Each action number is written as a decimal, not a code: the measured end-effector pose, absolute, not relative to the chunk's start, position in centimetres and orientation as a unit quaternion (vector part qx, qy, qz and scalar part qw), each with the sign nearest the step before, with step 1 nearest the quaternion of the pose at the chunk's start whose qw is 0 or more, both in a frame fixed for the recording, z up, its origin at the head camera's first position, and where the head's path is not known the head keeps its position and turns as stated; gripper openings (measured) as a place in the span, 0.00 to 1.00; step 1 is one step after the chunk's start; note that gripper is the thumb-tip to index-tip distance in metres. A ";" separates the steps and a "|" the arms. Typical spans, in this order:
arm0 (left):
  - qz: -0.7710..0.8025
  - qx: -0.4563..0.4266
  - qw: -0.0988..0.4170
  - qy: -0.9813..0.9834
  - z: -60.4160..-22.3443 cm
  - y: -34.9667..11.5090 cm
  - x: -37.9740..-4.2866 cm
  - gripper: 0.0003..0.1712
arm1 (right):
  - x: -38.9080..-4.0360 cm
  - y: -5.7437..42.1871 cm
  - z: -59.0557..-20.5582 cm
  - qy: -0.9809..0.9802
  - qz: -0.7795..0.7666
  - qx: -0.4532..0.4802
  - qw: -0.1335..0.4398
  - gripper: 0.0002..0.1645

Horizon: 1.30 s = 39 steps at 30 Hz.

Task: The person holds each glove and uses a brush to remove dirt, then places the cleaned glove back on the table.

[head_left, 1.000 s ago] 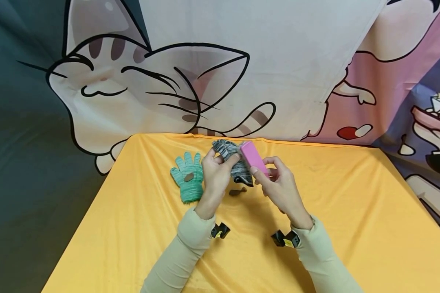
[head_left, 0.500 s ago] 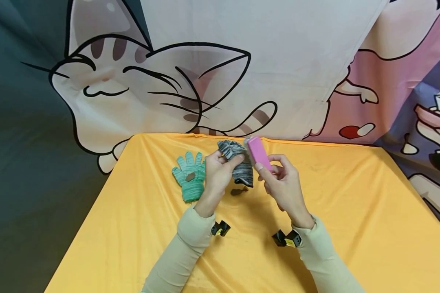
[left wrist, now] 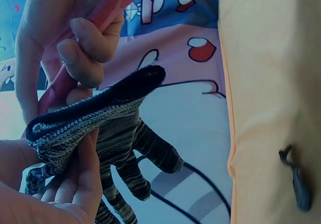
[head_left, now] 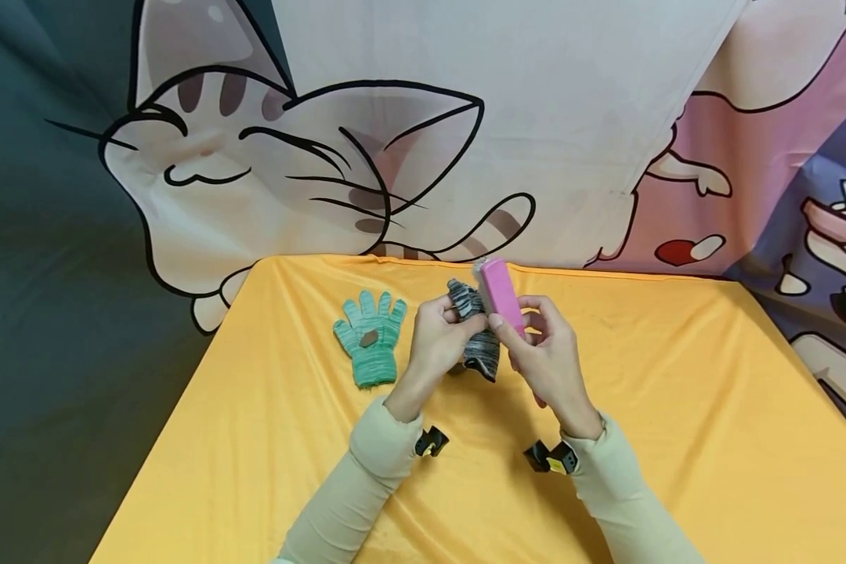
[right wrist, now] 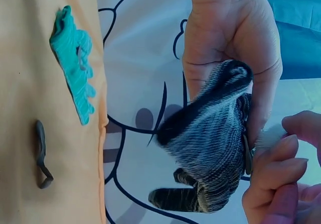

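Note:
A grey-black striped knit glove [head_left: 481, 352] hangs off the table, cuff toward me, pinched between the thumb and fingers of my left hand [head_left: 433, 341]. Its dangling fingers [left wrist: 158, 146] show in the left wrist view. My right hand [head_left: 546, 356] grips a pink brush [head_left: 502, 294] whose pale side, seemingly bristles, faces the glove. Brush and glove overlap in the head view; I cannot tell whether they touch. A dark flat piece [right wrist: 248, 153] shows at the glove's side in the right wrist view.
A green knit glove [head_left: 375, 364] lies flat on the yellow cloth [head_left: 268, 439], a brown lump [head_left: 369, 338] on its palm. A dark, bent, elongated piece [left wrist: 300, 186] lies on the cloth below the hands. A cartoon curtain [head_left: 571, 157] hangs behind the table.
My left hand has moved right with the striped glove, closer to the right hand. The pink brush has shifted slightly right and stands more upright. The green glove stays put.

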<state>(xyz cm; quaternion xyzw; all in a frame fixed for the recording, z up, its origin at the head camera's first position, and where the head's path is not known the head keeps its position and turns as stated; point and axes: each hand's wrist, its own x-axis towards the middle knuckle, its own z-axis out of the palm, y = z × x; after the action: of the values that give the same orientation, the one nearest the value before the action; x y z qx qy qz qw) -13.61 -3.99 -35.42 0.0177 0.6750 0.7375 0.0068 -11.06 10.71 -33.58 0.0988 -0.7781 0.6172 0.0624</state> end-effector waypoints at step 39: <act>0.754 0.035 0.029 0.655 -35.3 -4.4 -13.8 0.14 | -11.1 10.8 -33.1 -0.788 0.604 0.077 0.091 0.20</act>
<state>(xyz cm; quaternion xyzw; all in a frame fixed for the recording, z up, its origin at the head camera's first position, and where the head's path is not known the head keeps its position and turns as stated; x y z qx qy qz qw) -13.81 -4.36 -35.30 0.0351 0.6552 0.7541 0.0293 -11.10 10.76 -33.07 0.0767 -0.7880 0.6041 0.0908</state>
